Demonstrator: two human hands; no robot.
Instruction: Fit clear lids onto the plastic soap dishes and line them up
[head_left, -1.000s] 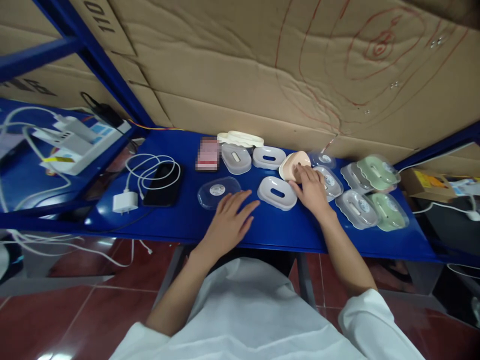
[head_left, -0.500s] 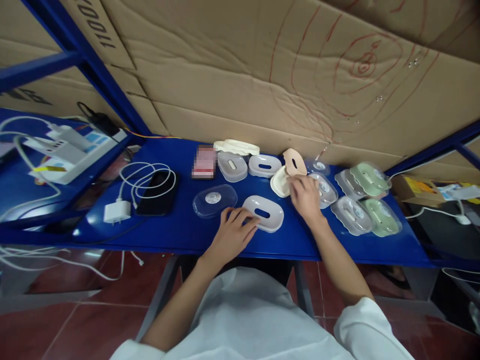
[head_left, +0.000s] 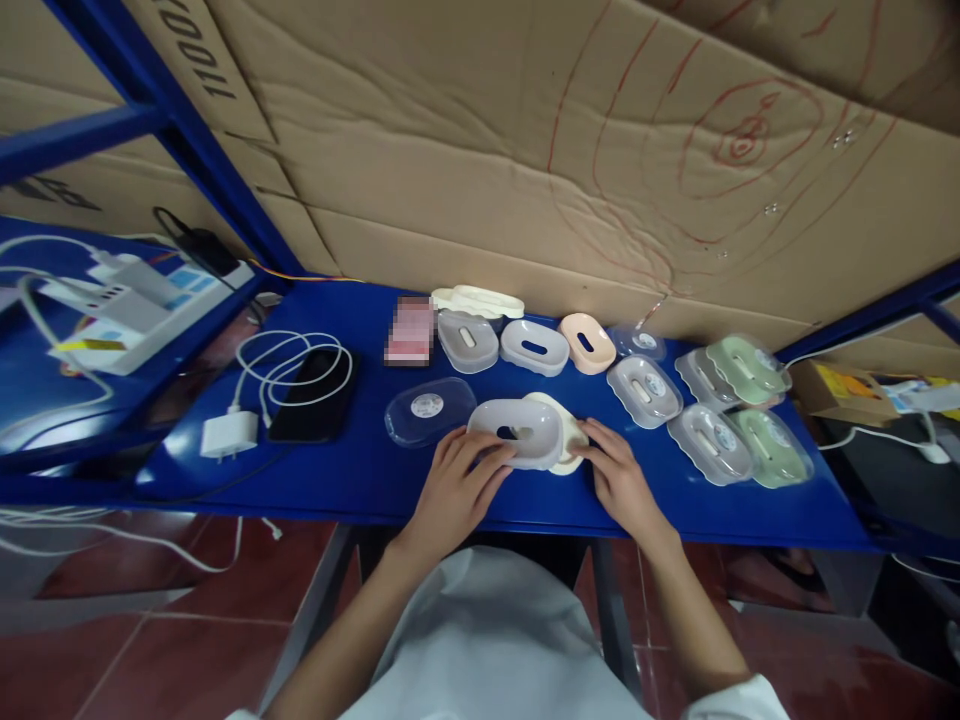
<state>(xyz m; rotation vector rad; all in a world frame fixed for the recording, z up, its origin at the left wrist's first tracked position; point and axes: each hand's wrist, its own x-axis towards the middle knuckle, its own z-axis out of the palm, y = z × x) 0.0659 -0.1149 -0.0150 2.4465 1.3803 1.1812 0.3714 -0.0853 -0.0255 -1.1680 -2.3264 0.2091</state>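
My left hand (head_left: 455, 487) grips the near edge of a white slotted soap-dish insert (head_left: 516, 430) and holds it tilted over a cream dish base (head_left: 564, 436). My right hand (head_left: 617, 477) has its fingers closed on the right edge of that cream base at the front of the blue shelf (head_left: 352, 470). A clear lid (head_left: 429, 408) with a round sticker lies just left of my left hand. A peach insert (head_left: 586, 342) lies flat in the back row.
Back row holds a cream base (head_left: 478, 299), a clear dish (head_left: 467, 339) and a white insert (head_left: 534, 346). Clear and green dishes (head_left: 739, 410) crowd the right. A phone (head_left: 313, 395), cable and charger (head_left: 229, 433) lie left. Cardboard wall (head_left: 525, 150) behind.
My right hand left the peach insert in the back row and brought the cream base to the front. My left hand lifted the white insert over it.
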